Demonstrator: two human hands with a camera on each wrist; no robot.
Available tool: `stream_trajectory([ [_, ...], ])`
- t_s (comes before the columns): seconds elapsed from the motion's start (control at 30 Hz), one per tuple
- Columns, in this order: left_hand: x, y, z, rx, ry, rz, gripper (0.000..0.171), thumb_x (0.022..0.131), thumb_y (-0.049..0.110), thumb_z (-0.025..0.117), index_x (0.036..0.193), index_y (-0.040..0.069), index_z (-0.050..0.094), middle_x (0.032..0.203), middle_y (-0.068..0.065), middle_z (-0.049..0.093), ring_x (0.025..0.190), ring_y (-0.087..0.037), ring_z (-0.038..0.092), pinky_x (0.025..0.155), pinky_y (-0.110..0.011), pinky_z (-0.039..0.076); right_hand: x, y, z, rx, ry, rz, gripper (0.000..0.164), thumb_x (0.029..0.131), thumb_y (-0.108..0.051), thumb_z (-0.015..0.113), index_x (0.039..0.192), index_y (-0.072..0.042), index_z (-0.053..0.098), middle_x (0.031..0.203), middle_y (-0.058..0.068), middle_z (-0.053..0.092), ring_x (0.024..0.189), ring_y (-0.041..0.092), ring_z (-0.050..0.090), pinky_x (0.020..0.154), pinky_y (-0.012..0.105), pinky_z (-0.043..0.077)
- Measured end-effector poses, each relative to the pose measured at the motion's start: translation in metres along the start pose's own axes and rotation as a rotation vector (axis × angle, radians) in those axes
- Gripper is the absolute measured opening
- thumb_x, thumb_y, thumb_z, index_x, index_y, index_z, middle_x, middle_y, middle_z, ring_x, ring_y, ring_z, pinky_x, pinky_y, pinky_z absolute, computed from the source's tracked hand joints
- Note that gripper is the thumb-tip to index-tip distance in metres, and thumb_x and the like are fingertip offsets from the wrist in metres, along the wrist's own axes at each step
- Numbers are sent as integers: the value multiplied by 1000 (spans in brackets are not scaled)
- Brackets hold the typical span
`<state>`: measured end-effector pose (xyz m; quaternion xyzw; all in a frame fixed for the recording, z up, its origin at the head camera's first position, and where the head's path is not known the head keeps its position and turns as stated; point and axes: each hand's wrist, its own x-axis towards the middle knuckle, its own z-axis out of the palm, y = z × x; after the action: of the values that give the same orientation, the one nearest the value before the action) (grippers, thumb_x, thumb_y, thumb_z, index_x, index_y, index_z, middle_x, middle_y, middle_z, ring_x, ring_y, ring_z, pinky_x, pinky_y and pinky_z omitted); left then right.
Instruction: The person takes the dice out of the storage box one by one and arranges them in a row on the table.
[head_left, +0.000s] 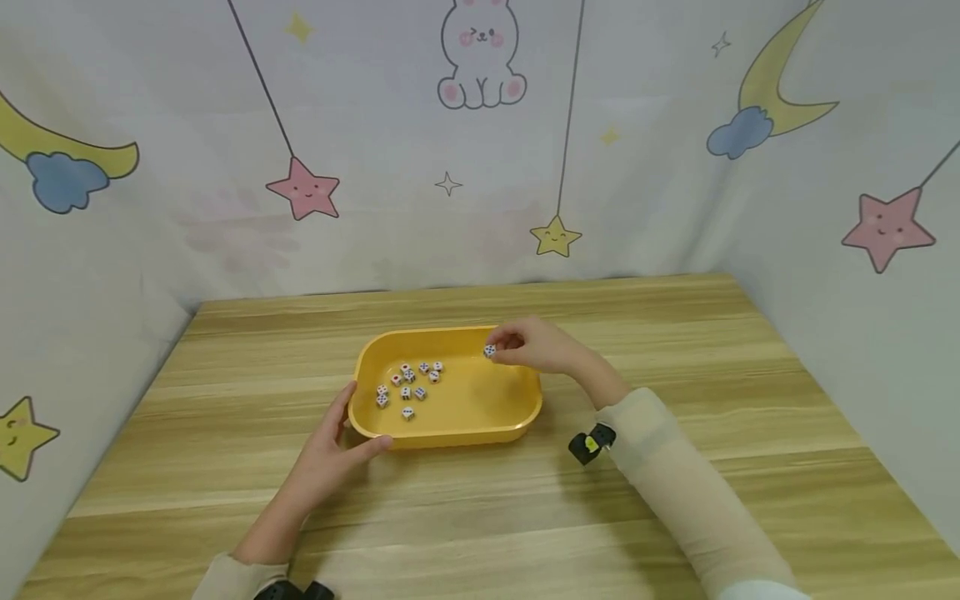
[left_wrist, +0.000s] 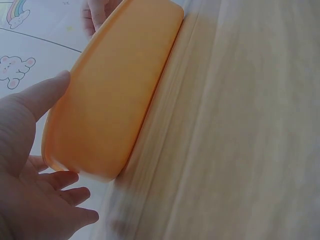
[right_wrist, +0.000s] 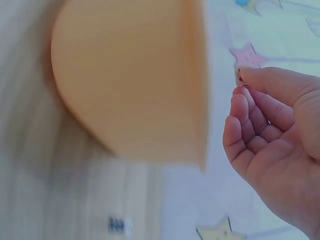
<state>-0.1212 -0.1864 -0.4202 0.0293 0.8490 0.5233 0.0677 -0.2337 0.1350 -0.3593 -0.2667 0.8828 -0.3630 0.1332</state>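
A yellow tray (head_left: 450, 437) stands on the table with several white dice (head_left: 408, 392) scattered in its left half. At the tray's near left corner my left hand (head_left: 330, 454) holds the rim, thumb along the front and fingers by the left end; the left wrist view shows some fingers spread. My right hand (head_left: 543, 346) pinches one die (head_left: 490, 351) between thumb and finger, above the tray's far right part. In the right wrist view that same die (right_wrist: 240, 76) is mostly covered by the thumb, and the other fingers are curled towards the palm.
The wood-grain table (head_left: 675, 350) extends around the tray. White cloth (head_left: 390, 242) printed with stars, moons and a rabbit hangs behind it. A small blurred dark-and-white object (right_wrist: 120, 225) lies on the table in the right wrist view. A black camera (head_left: 592, 443) sits at the right wrist.
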Motion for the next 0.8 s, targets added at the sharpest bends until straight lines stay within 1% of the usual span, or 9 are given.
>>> stream_trajectory([
  [0.17, -1, 2, 0, -4, 0, -6, 103, 82, 35, 77, 156, 11, 9, 159, -16, 19, 146, -38, 13, 115, -58, 12, -16, 18, -27, 22, 71, 13, 22, 92, -16, 65, 109, -3, 68, 92, 7, 65, 81, 19, 56, 72, 29, 49],
  [0.33, -1, 2, 0, -6, 2, -1, 103, 82, 34, 77, 156, 11, 9, 159, -16, 18, 146, -37, 12, 115, -58, 12, -32, 42, -43, 3, 154, 55, 24, 91, -15, 67, 110, 1, 68, 93, 9, 65, 82, 19, 57, 72, 28, 49],
  [0.43, -1, 2, 0, -6, 1, 0, 103, 82, 34, 77, 156, 11, 9, 159, -16, 18, 146, -37, 12, 115, -58, 12, -40, 55, -48, -14, 185, 94, 26, 91, -16, 68, 109, 2, 68, 94, 9, 65, 84, 19, 57, 72, 28, 49],
  [0.57, -1, 2, 0, -10, 0, 4, 103, 82, 33, 77, 156, 10, 9, 159, -16, 18, 146, -37, 12, 115, -58, 12, -48, 68, -50, -20, 199, 133, 25, 91, -15, 67, 108, 3, 68, 93, 10, 65, 84, 19, 56, 72, 28, 49],
  [0.8, -1, 2, 0, -19, -4, 12, 104, 82, 33, 78, 156, 9, 9, 159, -16, 18, 146, -37, 11, 116, -57, 12, -52, 83, -46, -33, 199, 166, 20, 90, -13, 67, 104, 0, 69, 91, 8, 66, 84, 18, 57, 73, 28, 49],
])
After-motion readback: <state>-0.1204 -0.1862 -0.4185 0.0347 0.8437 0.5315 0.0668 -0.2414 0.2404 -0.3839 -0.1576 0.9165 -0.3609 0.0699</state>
